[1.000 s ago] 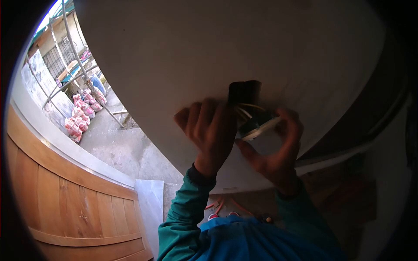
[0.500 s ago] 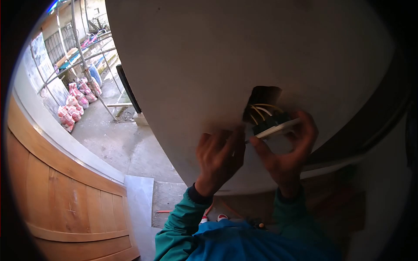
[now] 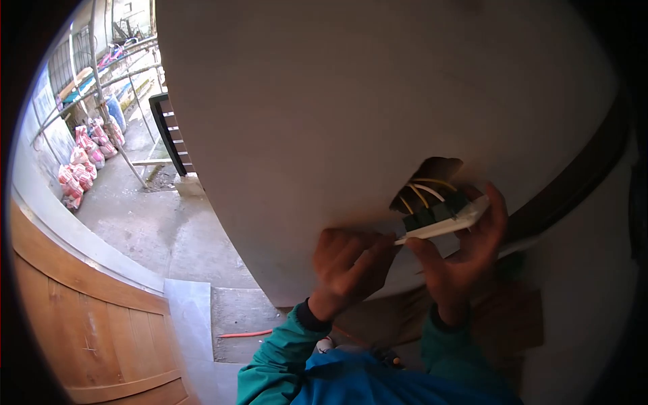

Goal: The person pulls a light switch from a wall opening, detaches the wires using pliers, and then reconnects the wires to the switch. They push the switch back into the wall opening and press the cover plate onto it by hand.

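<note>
My right hand (image 3: 466, 260) grips a white switch plate (image 3: 442, 224) with dark modules on its back, tilted away from the pale wall (image 3: 351, 101). Yellow and white wires (image 3: 422, 191) run from the plate into a dark box hole (image 3: 432, 174) in the wall. My left hand (image 3: 347, 266) is curled just left of the plate, fingers closed around what looks like a thin tool whose tip meets the plate's left edge; the tool itself is mostly hidden.
A curved wooden door (image 3: 81, 317) stands at lower left. Beyond it lie a concrete yard, red-and-white sacks (image 3: 74, 172), scaffold poles (image 3: 108, 88) and a dark frame (image 3: 172, 138). An orange pipe (image 3: 246, 333) lies on the floor below.
Both hands and the switch plate have shifted right and down in view. My left hand dropped from covering the hole to the plate's left edge, exposing the box and wires.
</note>
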`<action>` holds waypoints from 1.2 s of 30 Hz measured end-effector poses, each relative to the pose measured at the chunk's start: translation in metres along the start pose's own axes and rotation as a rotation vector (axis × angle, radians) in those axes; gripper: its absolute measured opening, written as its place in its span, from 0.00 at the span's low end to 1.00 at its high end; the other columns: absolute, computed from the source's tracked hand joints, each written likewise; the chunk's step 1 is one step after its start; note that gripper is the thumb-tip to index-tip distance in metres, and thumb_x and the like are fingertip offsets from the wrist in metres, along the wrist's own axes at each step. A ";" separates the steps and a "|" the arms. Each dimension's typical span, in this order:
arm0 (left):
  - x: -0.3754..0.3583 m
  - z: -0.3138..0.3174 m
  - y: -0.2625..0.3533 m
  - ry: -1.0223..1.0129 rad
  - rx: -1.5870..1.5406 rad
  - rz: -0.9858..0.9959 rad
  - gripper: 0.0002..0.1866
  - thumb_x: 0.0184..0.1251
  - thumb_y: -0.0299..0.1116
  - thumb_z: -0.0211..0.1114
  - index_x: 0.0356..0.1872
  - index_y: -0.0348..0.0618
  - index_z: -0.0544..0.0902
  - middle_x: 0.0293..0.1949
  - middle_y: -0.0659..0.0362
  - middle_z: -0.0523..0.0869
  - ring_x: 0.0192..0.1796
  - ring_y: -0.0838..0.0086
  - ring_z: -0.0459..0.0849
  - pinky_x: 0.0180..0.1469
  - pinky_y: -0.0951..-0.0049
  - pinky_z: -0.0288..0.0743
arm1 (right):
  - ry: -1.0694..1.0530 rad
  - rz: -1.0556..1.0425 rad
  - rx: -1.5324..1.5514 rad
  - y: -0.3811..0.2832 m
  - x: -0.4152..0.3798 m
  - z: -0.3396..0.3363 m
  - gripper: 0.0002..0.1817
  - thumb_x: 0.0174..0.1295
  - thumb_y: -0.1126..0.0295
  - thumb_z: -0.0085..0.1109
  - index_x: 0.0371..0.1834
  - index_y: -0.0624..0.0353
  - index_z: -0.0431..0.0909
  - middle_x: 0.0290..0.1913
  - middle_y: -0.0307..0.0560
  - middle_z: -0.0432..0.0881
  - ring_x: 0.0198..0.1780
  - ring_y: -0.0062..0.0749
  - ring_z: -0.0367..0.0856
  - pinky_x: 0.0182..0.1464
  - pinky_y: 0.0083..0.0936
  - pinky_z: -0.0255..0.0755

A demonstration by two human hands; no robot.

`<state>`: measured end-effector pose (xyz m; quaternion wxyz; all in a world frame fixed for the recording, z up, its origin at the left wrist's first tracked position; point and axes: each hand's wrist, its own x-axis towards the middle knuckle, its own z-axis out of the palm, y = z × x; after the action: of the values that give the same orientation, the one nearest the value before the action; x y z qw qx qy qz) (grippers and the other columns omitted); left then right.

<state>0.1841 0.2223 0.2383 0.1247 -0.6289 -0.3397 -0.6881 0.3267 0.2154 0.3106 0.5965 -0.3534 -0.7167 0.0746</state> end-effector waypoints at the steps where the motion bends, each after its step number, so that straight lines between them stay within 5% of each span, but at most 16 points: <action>1: -0.001 0.001 0.001 0.003 -0.005 -0.014 0.15 0.43 0.24 0.78 0.36 0.44 0.88 0.27 0.61 0.85 0.30 0.69 0.82 0.38 0.69 0.73 | 0.009 0.000 0.001 -0.002 0.000 0.000 0.57 0.41 0.71 0.83 0.72 0.61 0.52 0.65 0.55 0.63 0.63 0.43 0.72 0.56 0.34 0.78; 15: 0.001 0.008 0.017 0.051 -0.067 -0.190 0.15 0.43 0.24 0.77 0.36 0.42 0.88 0.28 0.60 0.87 0.28 0.71 0.84 0.38 0.74 0.71 | 0.100 -0.011 -0.285 -0.018 0.009 0.000 0.64 0.37 0.56 0.86 0.75 0.67 0.52 0.64 0.55 0.65 0.63 0.44 0.72 0.57 0.36 0.80; 17: 0.001 0.011 0.013 0.096 0.000 -0.140 0.13 0.55 0.27 0.72 0.43 0.41 0.88 0.30 0.61 0.87 0.22 0.78 0.77 0.30 0.76 0.67 | 0.096 -0.027 -0.331 -0.021 0.012 0.001 0.64 0.37 0.56 0.86 0.75 0.66 0.54 0.64 0.55 0.65 0.62 0.43 0.72 0.56 0.35 0.80; 24: 0.003 0.011 0.010 0.111 -0.024 -0.134 0.14 0.56 0.27 0.70 0.45 0.41 0.88 0.31 0.61 0.87 0.21 0.79 0.77 0.28 0.78 0.69 | 0.082 -0.170 -0.540 -0.020 0.018 -0.001 0.62 0.39 0.48 0.83 0.75 0.65 0.56 0.64 0.55 0.64 0.65 0.44 0.68 0.57 0.39 0.79; 36: -0.001 0.008 0.002 0.077 -0.094 -0.054 0.10 0.56 0.26 0.68 0.40 0.44 0.89 0.29 0.63 0.87 0.24 0.80 0.80 0.27 0.79 0.70 | 0.055 -0.123 -0.303 -0.013 0.020 -0.001 0.59 0.43 0.48 0.81 0.74 0.65 0.56 0.62 0.51 0.60 0.64 0.42 0.64 0.58 0.41 0.72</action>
<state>0.1921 0.2257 0.2383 0.0897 -0.5979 -0.3188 -0.7300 0.3211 0.2178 0.3335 0.5591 -0.3967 -0.7236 -0.0807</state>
